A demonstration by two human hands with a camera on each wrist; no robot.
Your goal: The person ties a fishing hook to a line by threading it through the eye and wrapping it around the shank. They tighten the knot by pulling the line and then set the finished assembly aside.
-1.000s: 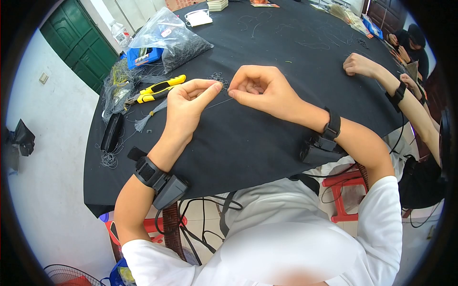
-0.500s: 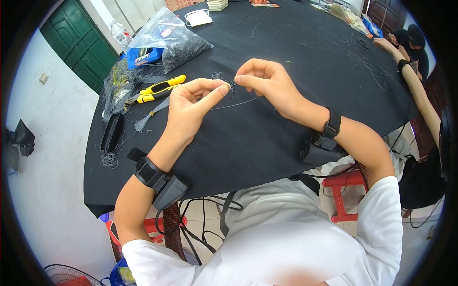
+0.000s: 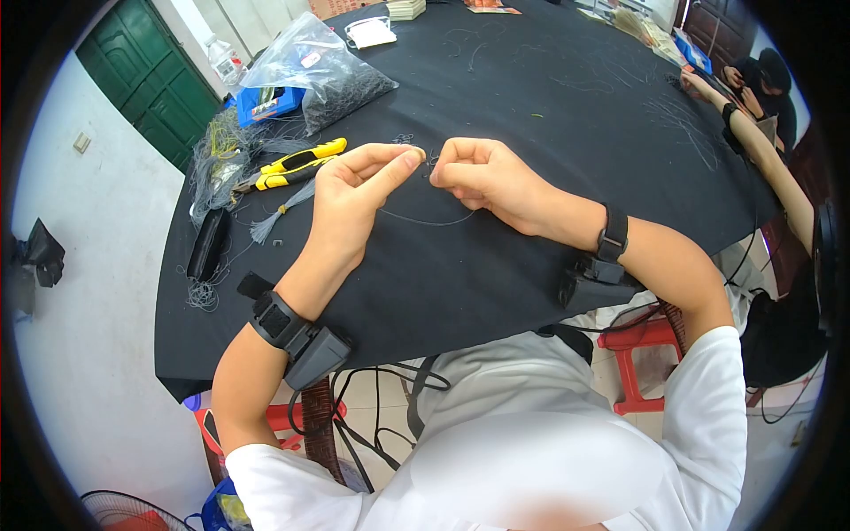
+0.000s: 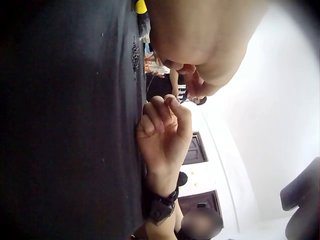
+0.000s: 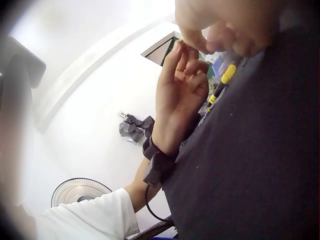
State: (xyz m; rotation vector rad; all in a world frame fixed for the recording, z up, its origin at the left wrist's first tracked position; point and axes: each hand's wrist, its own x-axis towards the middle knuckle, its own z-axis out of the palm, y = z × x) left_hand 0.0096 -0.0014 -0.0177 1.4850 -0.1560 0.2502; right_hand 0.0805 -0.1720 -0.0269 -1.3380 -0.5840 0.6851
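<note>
A thin grey line [image 3: 429,223] bows in an arc between the two hands over the black cloth. My left hand [image 3: 359,190] pinches its end between thumb and forefinger, with a tiny light spot at the fingertips. Just to the right, my right hand [image 3: 496,181] pinches the line with its fingers curled; a small loop shows between the hands, which stand slightly apart. In the right wrist view the left hand [image 5: 180,95] has thumb and forefinger together. A small dark tangle [image 3: 404,139] lies on the cloth behind the left fingertips.
Yellow-black pliers [image 3: 297,164], a tied grey bundle [image 3: 282,212] and a black case [image 3: 208,245] lie left. Behind them are a clear bag of dark pieces [image 3: 341,93] and a blue box [image 3: 270,104]. Another person's arm [image 3: 753,137] reaches over the right edge.
My right hand went up, then came back lower, its fingers more curled. The line now sags in a wider arc. At the far right, the other person's hand moved back across the table.
</note>
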